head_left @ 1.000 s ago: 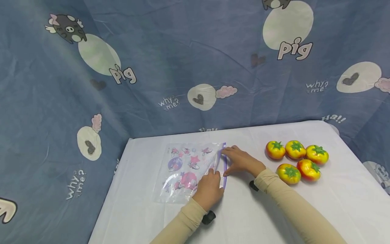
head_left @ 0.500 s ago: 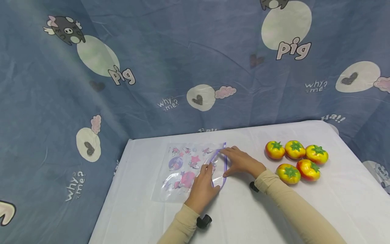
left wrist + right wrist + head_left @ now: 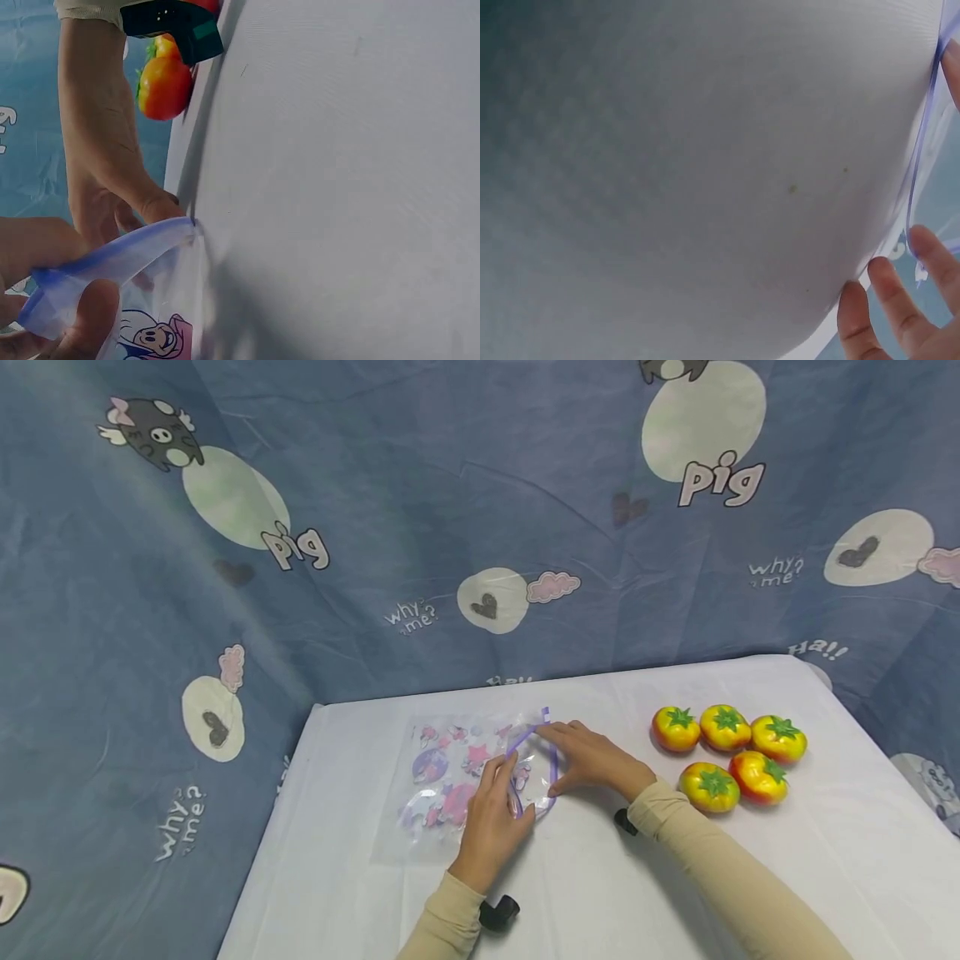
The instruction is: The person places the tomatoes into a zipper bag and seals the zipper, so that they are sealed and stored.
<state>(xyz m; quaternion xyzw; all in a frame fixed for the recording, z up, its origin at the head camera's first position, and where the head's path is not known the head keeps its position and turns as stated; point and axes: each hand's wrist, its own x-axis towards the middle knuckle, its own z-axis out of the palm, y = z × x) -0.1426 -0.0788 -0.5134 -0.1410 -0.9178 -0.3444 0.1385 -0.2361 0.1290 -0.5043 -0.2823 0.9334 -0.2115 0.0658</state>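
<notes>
A clear zip bag (image 3: 442, 785) with pink and purple cartoon prints lies flat on the white table, its purple-edged mouth facing right. My left hand (image 3: 491, 831) pinches the upper lip of that mouth; the left wrist view shows the thumb inside the bag (image 3: 161, 315) and the fingers outside. The mouth gapes between the two purple strips. My right hand (image 3: 596, 760) is spread along the lower strip, thumb near its front part and fingertips at the far end. In the right wrist view, extended fingers (image 3: 889, 285) rest by the purple edge.
Several glossy yellow-red tomatoes (image 3: 710, 787) with green tops sit on the table (image 3: 600, 893), right of the right hand. A blue printed cloth (image 3: 420, 527) hangs behind and beside the table. Black wrist cameras (image 3: 500, 913) sit under the forearms.
My left hand has moved left and slightly away, drawing the bag's upper lip back, so the mouth gapes wider. The right hand and tomatoes have stayed about where they were.
</notes>
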